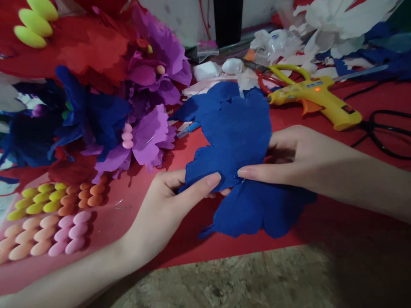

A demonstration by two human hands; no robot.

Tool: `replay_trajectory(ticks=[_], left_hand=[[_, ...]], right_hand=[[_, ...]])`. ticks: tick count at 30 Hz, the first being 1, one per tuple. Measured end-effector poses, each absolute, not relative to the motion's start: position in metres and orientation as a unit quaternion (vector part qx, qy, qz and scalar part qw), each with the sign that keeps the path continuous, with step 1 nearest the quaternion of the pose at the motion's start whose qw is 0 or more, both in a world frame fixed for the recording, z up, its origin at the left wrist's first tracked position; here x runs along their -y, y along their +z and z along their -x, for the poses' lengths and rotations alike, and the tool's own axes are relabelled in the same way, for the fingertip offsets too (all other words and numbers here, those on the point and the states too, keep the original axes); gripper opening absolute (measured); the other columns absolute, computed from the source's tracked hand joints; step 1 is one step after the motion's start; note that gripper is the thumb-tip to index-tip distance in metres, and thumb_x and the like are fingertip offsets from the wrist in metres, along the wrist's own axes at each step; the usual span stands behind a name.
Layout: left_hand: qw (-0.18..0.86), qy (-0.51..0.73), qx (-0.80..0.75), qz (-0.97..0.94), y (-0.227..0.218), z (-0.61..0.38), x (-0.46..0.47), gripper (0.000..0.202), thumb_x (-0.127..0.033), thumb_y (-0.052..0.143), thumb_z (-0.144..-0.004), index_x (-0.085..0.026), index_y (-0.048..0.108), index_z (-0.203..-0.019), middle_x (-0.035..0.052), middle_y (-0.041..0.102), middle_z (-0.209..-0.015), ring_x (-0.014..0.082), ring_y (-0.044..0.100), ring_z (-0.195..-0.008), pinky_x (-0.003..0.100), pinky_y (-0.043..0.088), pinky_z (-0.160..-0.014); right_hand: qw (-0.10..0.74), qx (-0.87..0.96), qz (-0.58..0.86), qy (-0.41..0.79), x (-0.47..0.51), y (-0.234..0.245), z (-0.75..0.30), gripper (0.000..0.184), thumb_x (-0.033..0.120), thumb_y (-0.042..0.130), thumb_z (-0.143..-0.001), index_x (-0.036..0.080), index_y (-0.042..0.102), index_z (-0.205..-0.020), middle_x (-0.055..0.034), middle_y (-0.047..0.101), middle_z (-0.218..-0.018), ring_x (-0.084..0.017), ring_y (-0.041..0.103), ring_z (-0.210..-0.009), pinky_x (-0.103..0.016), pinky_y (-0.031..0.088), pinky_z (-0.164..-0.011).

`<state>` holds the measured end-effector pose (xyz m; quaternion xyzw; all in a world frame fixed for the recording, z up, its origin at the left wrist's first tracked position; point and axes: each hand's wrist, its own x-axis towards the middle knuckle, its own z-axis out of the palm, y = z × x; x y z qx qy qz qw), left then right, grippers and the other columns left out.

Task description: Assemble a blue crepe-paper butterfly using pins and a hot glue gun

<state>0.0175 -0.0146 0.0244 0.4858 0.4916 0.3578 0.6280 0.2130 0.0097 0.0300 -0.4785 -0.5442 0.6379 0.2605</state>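
Note:
A blue crepe paper flower [237, 128] with wide, ruffled petals is held between both hands above the red table. My left hand [173, 192] pinches a petal on its left side, thumb on top and fingers underneath. My right hand [289, 154] grips it from the right, with the thumb tip pressed near a shiny spot at the middle where the petals meet. The right fingers are mostly hidden behind the paper. Beyond my right hand lies a yellow glue gun [316, 96] with its orange light lit. Its nozzle points left, close to the upper petal.
Red, purple and blue paper flowers [154, 137] crowd the left side. Below them, rows of oval beads [45, 235] lie in yellow, orange, peach and pink. Scissors [285, 72], white paper scraps and plastic lie at the back. A black cable [372, 124] coils at right.

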Motion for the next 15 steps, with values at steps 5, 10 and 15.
replay_trajectory(ticks=[5,10,15], left_hand=[[0.628,0.362,-0.488,-0.486,0.0252,-0.0180,0.0148,0.014,-0.022,0.069,-0.080,-0.022,0.076,-0.068,-0.0042,0.076,-0.071,0.0111,0.068,-0.068,0.018,0.052,-0.069],[0.632,0.354,-0.487,-0.488,0.0241,-0.0176,0.0148,0.016,-0.024,0.069,-0.081,-0.026,0.076,-0.067,-0.0068,0.075,-0.068,0.0086,0.067,-0.067,0.014,0.051,-0.067],[0.632,0.351,-0.484,-0.493,0.0243,-0.0159,0.0154,0.015,-0.030,0.069,-0.081,-0.027,0.076,-0.068,-0.0037,0.077,-0.074,0.0132,0.069,-0.070,0.019,0.053,-0.068]], right_hand=[[0.248,0.545,0.505,0.622,-0.0098,0.0318,-0.2128,0.035,0.053,0.075,-0.059,0.019,0.065,-0.058,-0.0010,0.065,-0.056,-0.012,0.057,-0.043,-0.017,0.040,-0.031],[0.242,0.554,0.497,0.623,-0.0079,0.0315,-0.2129,0.023,0.041,0.079,-0.059,0.021,0.073,-0.070,-0.0022,0.071,-0.070,-0.018,0.068,-0.061,-0.020,0.053,-0.045],[0.236,0.547,0.471,0.651,-0.0100,0.0297,-0.2144,0.025,0.044,0.077,-0.061,0.022,0.072,-0.071,-0.0005,0.069,-0.067,-0.016,0.066,-0.062,-0.019,0.052,-0.048]])
